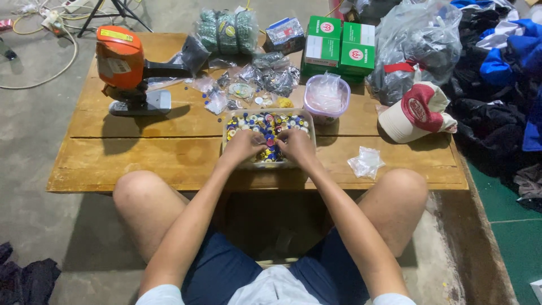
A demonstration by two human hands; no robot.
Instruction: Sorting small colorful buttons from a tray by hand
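Wooden table [141, 158] holds a tray [231, 117] of coloured buttons; left hand [244, 145] and right hand [296, 146] rest inside, fingers curled, grip unclear; orange machine [121, 65] at ten o'clock.

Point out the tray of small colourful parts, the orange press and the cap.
tray [228, 121], head view, left rim
orange press [118, 56], head view, orange housing
cap [420, 110], head view, red front panel

Small garment workshop, floor-level: low worn wooden plank table [141, 152] on bare concrete, orange hand press machine [121, 65], green cardboard boxes [337, 45], clear tray of coloured buttons [267, 125], heaped dark clothing [497, 113].
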